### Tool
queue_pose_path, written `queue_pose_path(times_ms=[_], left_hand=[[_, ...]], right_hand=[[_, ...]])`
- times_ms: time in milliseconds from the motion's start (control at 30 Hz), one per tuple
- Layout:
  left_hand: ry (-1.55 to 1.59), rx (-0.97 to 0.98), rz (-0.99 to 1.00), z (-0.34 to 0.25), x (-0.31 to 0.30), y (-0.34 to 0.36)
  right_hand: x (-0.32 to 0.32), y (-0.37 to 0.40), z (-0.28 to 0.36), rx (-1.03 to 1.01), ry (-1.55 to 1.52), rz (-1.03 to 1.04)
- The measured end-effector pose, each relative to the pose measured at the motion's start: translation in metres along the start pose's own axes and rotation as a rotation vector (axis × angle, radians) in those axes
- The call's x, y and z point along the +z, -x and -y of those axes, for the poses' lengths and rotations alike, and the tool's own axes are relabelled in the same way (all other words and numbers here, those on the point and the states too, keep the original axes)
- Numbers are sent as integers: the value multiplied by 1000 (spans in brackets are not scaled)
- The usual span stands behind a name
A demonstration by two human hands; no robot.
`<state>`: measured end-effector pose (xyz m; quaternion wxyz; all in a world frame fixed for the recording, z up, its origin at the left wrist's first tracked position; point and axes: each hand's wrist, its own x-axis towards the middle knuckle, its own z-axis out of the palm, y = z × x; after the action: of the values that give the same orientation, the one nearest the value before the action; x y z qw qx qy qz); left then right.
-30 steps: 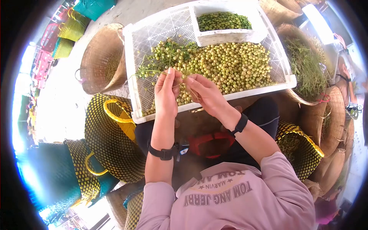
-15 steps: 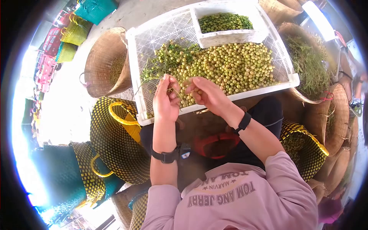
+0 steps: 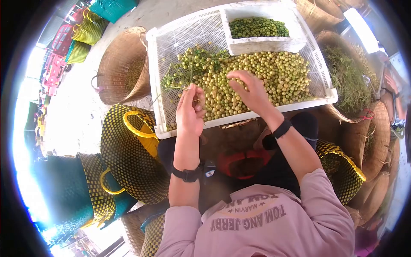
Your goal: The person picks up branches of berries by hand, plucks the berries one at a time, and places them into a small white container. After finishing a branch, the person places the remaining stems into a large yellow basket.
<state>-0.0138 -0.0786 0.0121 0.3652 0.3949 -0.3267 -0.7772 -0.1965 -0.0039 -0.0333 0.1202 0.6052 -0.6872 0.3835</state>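
My left hand (image 3: 189, 112) is closed, its fingertips pinching a thin green stem (image 3: 174, 88) over the near left part of a white mesh tray (image 3: 155, 55). Over the heap of round yellow-green berries (image 3: 274, 70) hovers my right hand (image 3: 252, 92), fingers curved and apart, with nothing visible in them. Leafy sprigs with berries (image 3: 192, 64) lie in the tray just beyond my left hand. At the tray's far right stands a white foam box (image 3: 265, 45) containing smaller, darker green berries (image 3: 259, 27).
A wicker basket (image 3: 120, 64) stands left of the tray, and a black-and-yellow woven basket (image 3: 132, 171) below it. On the right, another basket holds stripped green stalks (image 3: 346, 79). A second checkered basket (image 3: 342, 171) sits by my right elbow. Part of another person's arm (image 3: 390, 81) shows at far right.
My right hand has moved away from my left, to the right and over the berry heap, and its fingers have spread. The left hand keeps its pinch on the stem.
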Motion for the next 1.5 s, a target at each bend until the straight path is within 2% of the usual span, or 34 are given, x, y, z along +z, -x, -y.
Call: queue_pose_path(times_ms=[67,133,200,233,400,467,600,667,700,767,800,867,1000,1100,1133,1200,1267,1333,1400,1500], left_hand=[[-20,-15,17,2,7,4],[-49,-25,36,4,12,5],[-66,-34,10,4,14,5],[-75,-14,5,5,13,5],[-23,130,-74,4,3,-7],[-2,127,-65,5,3,-8],[-12,136,-59,11,7,-8],[-11,132,-58,13,9,-8],[-19,136,-67,14,10,-7],[-26,140,-78,14,10,-6],[-20,145,-94,13,7,-7],[-10,154,-118,13,4,-9],[89,89,-112,15,3,-8],[186,36,-115,11,-2,-12],[186,30,-115,12,-1,-10],[181,13,-69,11,2,-6],[159,22,-87,11,8,-3],[141,30,-109,13,8,-1],[134,53,-29,16,3,-4],[87,162,-101,10,-10,-4]], right_hand=[[-8,-6,27,570,-1109,316],[-5,-5,37,551,-1182,286],[1,-1,40,560,-1198,362],[2,1,44,545,-1247,309],[-3,13,42,605,-1318,309],[-4,19,41,832,-1575,379],[-2,18,62,809,-1435,388],[10,21,65,640,-1139,226],[10,22,65,640,-1139,227],[9,22,65,473,-976,193],[7,22,66,472,-977,197],[2,22,72,390,-928,71],[0,30,71,353,-957,26],[-3,32,68,800,-1484,195],[-1,30,66,805,-1481,194],[-1,23,65,1013,-1625,265],[3,20,69,1006,-1603,282],[10,23,71,851,-1420,345],[14,25,70,813,-1421,341],[7,17,65,861,-1551,388]])
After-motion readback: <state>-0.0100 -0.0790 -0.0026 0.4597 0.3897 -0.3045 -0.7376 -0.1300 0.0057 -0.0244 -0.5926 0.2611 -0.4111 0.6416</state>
